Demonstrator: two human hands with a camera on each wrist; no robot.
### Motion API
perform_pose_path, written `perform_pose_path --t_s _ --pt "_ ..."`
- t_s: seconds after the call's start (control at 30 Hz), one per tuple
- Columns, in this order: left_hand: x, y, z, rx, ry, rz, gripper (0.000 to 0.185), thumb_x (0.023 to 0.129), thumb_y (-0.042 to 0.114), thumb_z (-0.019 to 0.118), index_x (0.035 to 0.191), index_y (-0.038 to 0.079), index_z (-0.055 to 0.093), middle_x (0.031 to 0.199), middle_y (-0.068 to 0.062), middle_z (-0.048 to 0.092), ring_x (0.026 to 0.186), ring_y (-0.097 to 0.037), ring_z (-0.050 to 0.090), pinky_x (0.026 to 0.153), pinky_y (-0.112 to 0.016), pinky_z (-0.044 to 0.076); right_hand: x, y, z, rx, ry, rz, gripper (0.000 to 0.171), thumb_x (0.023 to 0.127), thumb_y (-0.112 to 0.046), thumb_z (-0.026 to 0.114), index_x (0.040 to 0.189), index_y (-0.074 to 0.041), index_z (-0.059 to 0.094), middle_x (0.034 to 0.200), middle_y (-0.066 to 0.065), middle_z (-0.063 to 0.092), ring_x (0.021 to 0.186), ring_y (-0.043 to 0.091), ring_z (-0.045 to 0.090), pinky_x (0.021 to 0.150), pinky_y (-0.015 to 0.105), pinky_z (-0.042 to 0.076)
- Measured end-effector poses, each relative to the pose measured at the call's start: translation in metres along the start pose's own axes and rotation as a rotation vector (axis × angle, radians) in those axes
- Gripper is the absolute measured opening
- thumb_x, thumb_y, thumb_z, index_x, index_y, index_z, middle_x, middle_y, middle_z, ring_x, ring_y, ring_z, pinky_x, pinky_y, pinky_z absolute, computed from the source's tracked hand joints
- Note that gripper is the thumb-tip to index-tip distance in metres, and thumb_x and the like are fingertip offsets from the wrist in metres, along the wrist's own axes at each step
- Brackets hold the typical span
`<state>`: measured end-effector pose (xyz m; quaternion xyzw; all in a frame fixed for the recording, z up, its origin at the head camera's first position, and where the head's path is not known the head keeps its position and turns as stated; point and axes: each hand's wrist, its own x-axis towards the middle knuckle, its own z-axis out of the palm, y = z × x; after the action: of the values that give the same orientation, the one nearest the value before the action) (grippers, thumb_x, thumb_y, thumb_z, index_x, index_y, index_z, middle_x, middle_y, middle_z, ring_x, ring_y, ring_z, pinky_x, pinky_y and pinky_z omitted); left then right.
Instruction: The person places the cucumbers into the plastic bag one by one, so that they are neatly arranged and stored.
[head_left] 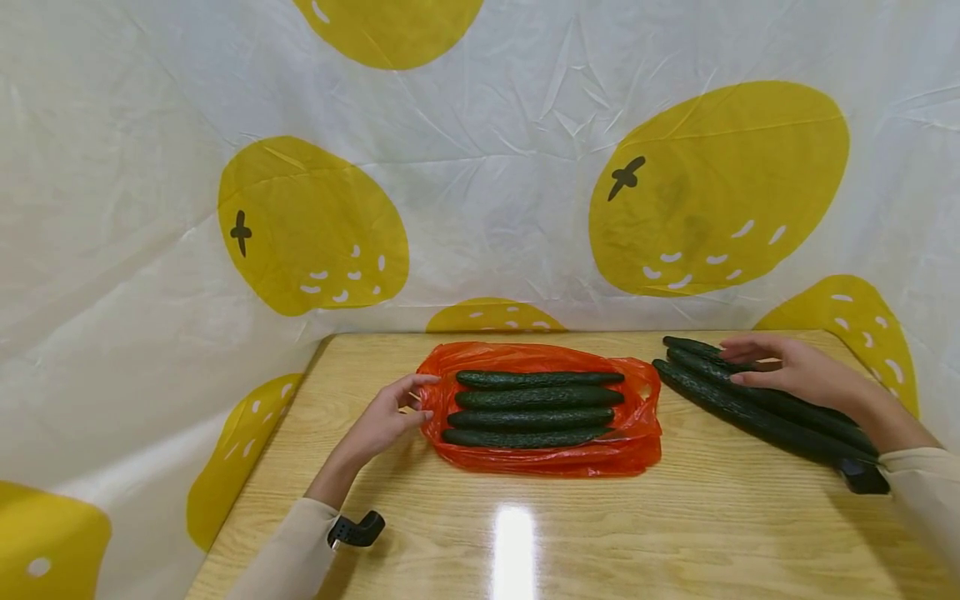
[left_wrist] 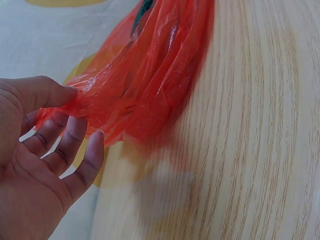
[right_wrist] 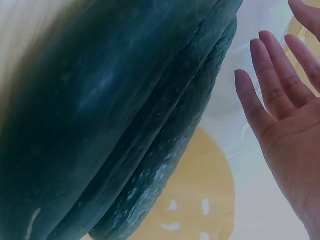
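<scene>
A red plastic bag (head_left: pixel 525 460) lies spread on the table, with several dark green cucumbers (head_left: pixel 536 398) side by side on it. At the bag's left end, my left hand (head_left: pixel 386 421) pinches the thin film between thumb and fingers, as the left wrist view shows on the gathered bag (left_wrist: pixel 150 95). My right hand (head_left: pixel 806 371) hovers over three more cucumbers (head_left: pixel 757 417) lying slantwise at the right. The right wrist view shows that hand (right_wrist: pixel 290 120) with extended, spread fingers, apart from the cucumbers (right_wrist: pixel 100 100) and holding nothing.
The light wooden table (head_left: pixel 420 533) ends at a white cloth backdrop (head_left: pixel 487 225) with yellow fruit prints, behind and at the left. Black wrist devices (head_left: pixel 360 529) sit on both wrists. A bright light reflection (head_left: pixel 513 550) shows near the front.
</scene>
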<state>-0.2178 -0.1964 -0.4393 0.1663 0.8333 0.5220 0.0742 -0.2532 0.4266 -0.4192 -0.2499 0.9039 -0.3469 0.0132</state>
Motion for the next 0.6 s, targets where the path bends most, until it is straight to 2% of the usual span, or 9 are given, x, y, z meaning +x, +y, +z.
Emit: perform_pose_path --t_s 0.13,0.3,0.4,0.53,0.6 --pt "0.0 0.0 0.0 -0.007 -0.001 -0.004 0.051 0.089 -0.004 0.07 0.138 0.007 0.059 0.109 -0.015 0.056 0.09 -0.026 0.055 0.068 -0.025 0.049 -0.003 0.006 -0.003 -0.019 0.0 0.003 0.048 0.093 -0.009 0.073 0.138 0.001 0.057 0.123 -0.015 0.064 0.106 -0.002 0.062 0.079 0.014 0.05" --pt "-0.001 0.0 0.0 -0.006 -0.003 0.004 0.051 0.09 -0.005 0.069 0.138 0.006 0.058 0.109 -0.015 0.055 0.09 -0.026 0.054 0.068 -0.025 0.048 -0.005 0.014 -0.006 -0.046 -0.006 0.016 0.047 0.095 -0.013 0.071 0.138 0.0 0.058 0.124 0.002 0.068 0.105 0.0 0.064 0.078 0.013 0.049" --pt "-0.001 -0.001 0.0 0.0 -0.004 0.014 0.051 0.09 -0.006 0.068 0.138 0.006 0.058 0.108 -0.014 0.056 0.09 -0.026 0.054 0.068 -0.025 0.048 -0.007 0.02 -0.006 -0.047 0.012 0.02 0.044 0.094 -0.008 0.071 0.136 0.001 0.059 0.122 -0.005 0.068 0.104 -0.003 0.063 0.078 0.011 0.048" --pt "-0.002 -0.001 -0.001 0.01 -0.001 0.014 0.051 0.089 -0.006 0.068 0.138 0.006 0.058 0.107 -0.014 0.056 0.09 -0.026 0.055 0.069 -0.026 0.049 -0.01 0.029 -0.008 -0.014 0.043 0.018 0.042 0.092 0.0 0.07 0.133 0.003 0.06 0.119 -0.024 0.064 0.101 -0.008 0.062 0.077 0.009 0.047" --pt "-0.002 0.0 -0.001 0.011 0.0 0.013 0.051 0.089 -0.005 0.069 0.138 0.006 0.059 0.107 -0.014 0.056 0.09 -0.026 0.055 0.069 -0.026 0.049 -0.011 0.033 -0.009 -0.03 0.061 0.001 0.041 0.091 0.002 0.071 0.131 0.002 0.062 0.119 -0.027 0.062 0.101 -0.009 0.061 0.077 0.007 0.047"
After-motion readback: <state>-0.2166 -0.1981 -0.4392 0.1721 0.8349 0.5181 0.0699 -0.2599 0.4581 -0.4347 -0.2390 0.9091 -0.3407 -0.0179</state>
